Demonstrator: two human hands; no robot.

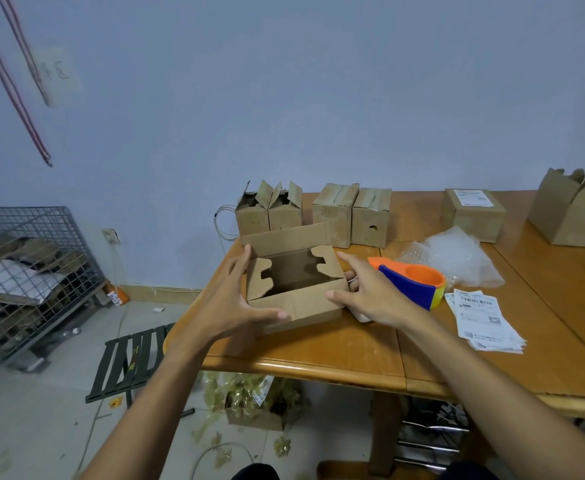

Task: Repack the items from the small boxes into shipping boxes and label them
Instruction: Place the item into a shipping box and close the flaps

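An open cardboard shipping box [298, 308] sits on the wooden table [318, 355], its flaps up and its inside looking empty. My left hand [228, 296] lies against its left wall, fingers straight, with the thumb across the front flap. My right hand [370, 292] touches the right wall, and its thumb presses the front flap. Behind stand two opened small boxes [268, 213] and two closed ones [351, 216]. A stack of shipping labels [481, 317] lies to the right.
An orange and blue tape dispenser [412, 282] and bubble wrap [457, 258] lie right of the box. A labelled box [472, 216] and taller open boxes [568, 209] stand at the back right. On the floor are a wire cage [31, 271], a dark stool [128, 362] and scraps.
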